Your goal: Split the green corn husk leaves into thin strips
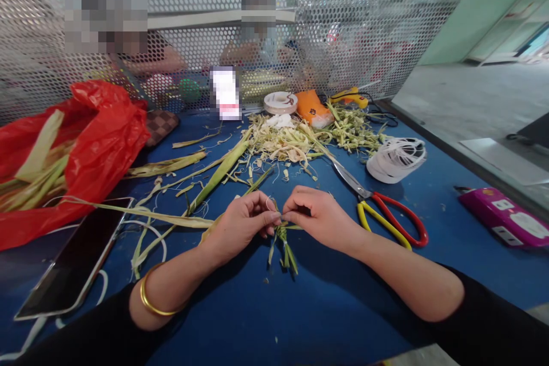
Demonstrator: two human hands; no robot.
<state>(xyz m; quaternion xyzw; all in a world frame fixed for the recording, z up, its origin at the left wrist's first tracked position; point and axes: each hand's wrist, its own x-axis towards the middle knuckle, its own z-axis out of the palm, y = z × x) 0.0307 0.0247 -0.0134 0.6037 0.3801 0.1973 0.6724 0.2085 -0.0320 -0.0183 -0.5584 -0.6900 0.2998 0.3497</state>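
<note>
Both my hands meet over the middle of the blue table (326,303). A small woven bundle of green corn husk strips (283,246) hangs below the fingertips, with loose ends pointing toward me. My left hand (244,217), with a gold bangle on its wrist, is closed around the upper part of this bundle. Thumb and forefinger of my right hand (319,214) are pinched together beside the left fingertips; a thin pale thread seems to run there, but the pinched end is too small to make out. Scissors (386,211) with red and yellow handles lie right of my right hand.
Left are a red plastic bag (103,131) of husks and a dark phone (72,263) with a white cable. Husk scraps (283,143), a tape roll (281,103), an orange packet (314,107) and white cord (397,160) lie farther back. A purple box (504,216) sits right. Perforated metal screen behind.
</note>
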